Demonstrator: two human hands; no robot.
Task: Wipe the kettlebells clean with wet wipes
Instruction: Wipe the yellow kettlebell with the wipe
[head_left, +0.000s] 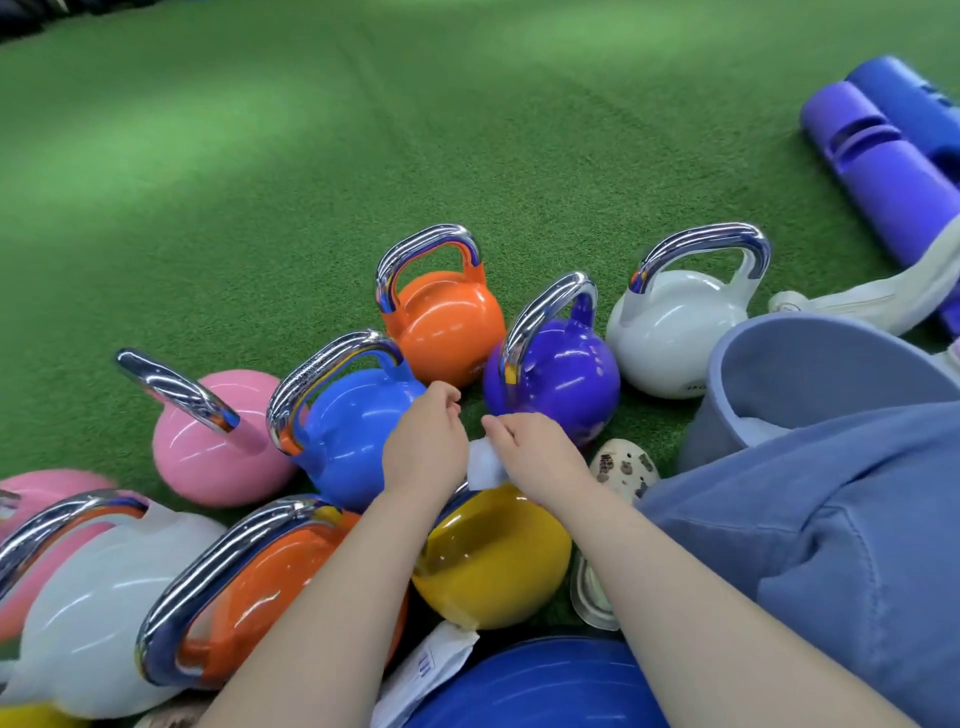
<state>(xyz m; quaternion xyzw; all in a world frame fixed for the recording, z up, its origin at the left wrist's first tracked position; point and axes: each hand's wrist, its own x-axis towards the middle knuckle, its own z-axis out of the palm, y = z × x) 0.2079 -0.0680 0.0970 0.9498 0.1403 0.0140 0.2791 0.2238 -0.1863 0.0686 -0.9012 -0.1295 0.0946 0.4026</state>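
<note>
Bright kettlebells and one white wipe on the green floor

A yellow kettlebell (493, 556) sits nearest, with a scrunched white wipe (485, 465) just above it. Around it stand blue (358, 431), purple (558, 382), orange (447, 325) and white (670, 332) ones — all upright, shiny handles up. A pink one (218, 441) leans over; more crowd the left — orange (260, 587), white (104, 613).

Two bare hands meet over a cluster of kettlebells on green turf, the left hand (426, 441) and right hand (535, 452) both gripping a crumpled white wipe (485, 465) just above a yellow kettlebell (493, 556). Blue (358, 436), purple (558, 379), orange (447, 325), pink (218, 441) and white kettlebells (670, 327) stand around them with chrome handles. A grey-blue bucket (810, 364) sits to the right, beside the person's blue-clad leg (810, 519).
</note>
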